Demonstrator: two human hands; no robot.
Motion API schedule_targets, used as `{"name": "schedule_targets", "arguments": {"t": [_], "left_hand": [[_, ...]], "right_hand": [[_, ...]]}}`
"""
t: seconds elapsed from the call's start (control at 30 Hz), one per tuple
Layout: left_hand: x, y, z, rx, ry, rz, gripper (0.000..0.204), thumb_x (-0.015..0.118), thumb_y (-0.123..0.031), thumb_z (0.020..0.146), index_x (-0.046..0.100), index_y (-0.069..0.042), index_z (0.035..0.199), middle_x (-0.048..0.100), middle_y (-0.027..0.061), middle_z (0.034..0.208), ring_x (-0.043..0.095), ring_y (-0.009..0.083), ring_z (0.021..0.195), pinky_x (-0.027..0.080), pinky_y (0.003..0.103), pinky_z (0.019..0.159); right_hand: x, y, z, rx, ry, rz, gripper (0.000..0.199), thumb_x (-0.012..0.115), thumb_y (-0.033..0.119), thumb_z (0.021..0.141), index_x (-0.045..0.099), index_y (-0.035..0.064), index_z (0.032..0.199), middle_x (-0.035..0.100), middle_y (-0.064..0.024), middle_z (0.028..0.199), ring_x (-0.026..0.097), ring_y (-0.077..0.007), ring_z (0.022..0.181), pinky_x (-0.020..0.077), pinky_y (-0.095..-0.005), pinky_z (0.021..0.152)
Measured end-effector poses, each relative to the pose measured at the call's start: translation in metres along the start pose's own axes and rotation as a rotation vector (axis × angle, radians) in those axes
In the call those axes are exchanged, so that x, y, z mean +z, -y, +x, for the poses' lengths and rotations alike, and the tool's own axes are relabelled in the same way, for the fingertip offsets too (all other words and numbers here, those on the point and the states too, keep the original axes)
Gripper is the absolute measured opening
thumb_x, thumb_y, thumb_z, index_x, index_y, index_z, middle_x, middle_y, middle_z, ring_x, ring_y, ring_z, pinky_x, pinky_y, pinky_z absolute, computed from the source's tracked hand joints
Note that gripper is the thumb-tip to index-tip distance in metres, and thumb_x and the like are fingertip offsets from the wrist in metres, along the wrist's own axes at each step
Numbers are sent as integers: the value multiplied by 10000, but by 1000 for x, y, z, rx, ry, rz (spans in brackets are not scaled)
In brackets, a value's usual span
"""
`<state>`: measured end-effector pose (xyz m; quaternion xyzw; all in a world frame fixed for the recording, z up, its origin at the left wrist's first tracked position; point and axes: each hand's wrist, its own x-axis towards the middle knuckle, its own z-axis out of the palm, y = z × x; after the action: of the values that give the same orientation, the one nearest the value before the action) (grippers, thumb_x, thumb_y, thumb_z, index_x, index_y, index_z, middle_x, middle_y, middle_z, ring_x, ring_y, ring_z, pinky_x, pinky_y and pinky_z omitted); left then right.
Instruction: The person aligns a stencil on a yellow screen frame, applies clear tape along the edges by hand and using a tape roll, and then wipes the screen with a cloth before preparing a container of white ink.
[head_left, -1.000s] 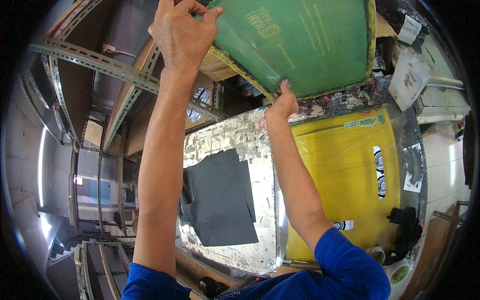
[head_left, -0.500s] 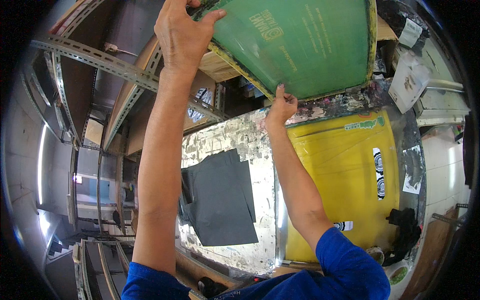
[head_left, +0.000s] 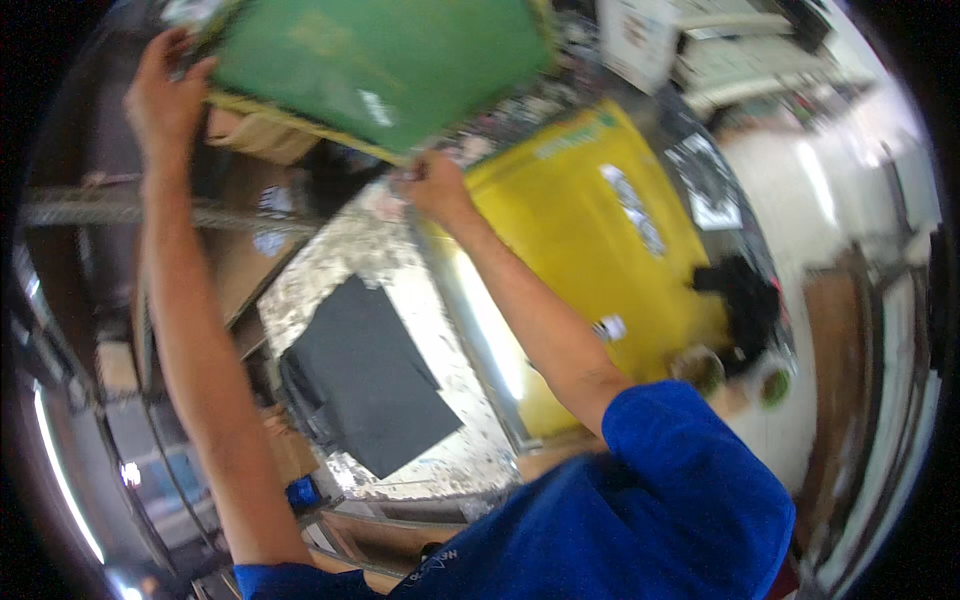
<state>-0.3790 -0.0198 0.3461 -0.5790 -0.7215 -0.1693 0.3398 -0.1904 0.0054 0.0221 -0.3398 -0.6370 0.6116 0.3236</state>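
Note:
A green screen-printing frame [head_left: 400, 60] with yellowish, ink-stained edges is held up at the far side, partly cut off by the picture's top. My left hand [head_left: 168, 100] grips its left edge, the thumb in front and the fingers mostly hidden or blurred. At the near corner of the frame, my right hand [head_left: 437, 187] closes on the rim with bent fingers. Below my right forearm lies a yellow screen-printing frame [head_left: 570, 240], with black-and-white printed strips on it. Several black sheets [head_left: 365, 385] are stacked loosely on a paint-stained white board [head_left: 315, 250] between my arms.
Metal shelving [head_left: 100, 208] stands along the left, with cardboard [head_left: 265, 140] behind the green frame. A black cloth [head_left: 745, 305] lies at the yellow frame's right side, close to a small round tub [head_left: 697, 368]. Wooden boards [head_left: 840, 370] lean at the far right.
The whole view has swung, so the table and both frames now sit further left and tilted. Both hands still hold the green frame, which has risen toward the upper left of the picture.

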Motion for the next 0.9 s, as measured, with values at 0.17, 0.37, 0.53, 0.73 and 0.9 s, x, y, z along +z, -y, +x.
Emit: {"name": "schedule_targets", "arguments": {"t": [0.17,0.37,0.53,0.73,0.9], "left_hand": [[-3,16,13,-31,35,137,422,719,-230,908,649,-244,1324,702,51,1258,679,195,1127,517,332,952],[-5,24,15,-26,115,216,395,683,-298,923,658,-296,1317,710,63,1225,688,246,1103,519,356,949],[-9,29,5,16,82,148,397,713,-237,873,684,-166,1263,694,65,1250,656,247,1167,501,353,984],[-20,-30,-6,-18,-115,14,355,692,22,745,673,-24,1097,684,173,1079,621,350,1129,488,419,985],[-46,-50,-8,-208,17,-251,290,726,34,737,718,2,1025,727,170,975,695,308,949,545,402,867]], "right_hand": [[-173,67,-114,-130,172,-562,354,746,161,806,668,14,1118,692,-202,1048,656,-385,1034,523,-456,895],[-375,46,-207,107,-92,-1211,664,698,-37,672,586,153,1299,520,-161,1368,524,-409,1212,515,-496,954],[-417,-1,-246,375,252,-1380,979,627,-146,657,411,288,1508,270,-229,1604,364,-486,1404,383,-545,1129],[-452,-28,-223,-31,305,-1076,477,570,-135,671,650,24,1114,596,-271,1240,584,-422,1171,476,-478,951],[-408,18,-167,-206,140,-807,366,549,-102,679,630,-14,1025,662,-229,945,666,-431,894,523,-441,796]]}}
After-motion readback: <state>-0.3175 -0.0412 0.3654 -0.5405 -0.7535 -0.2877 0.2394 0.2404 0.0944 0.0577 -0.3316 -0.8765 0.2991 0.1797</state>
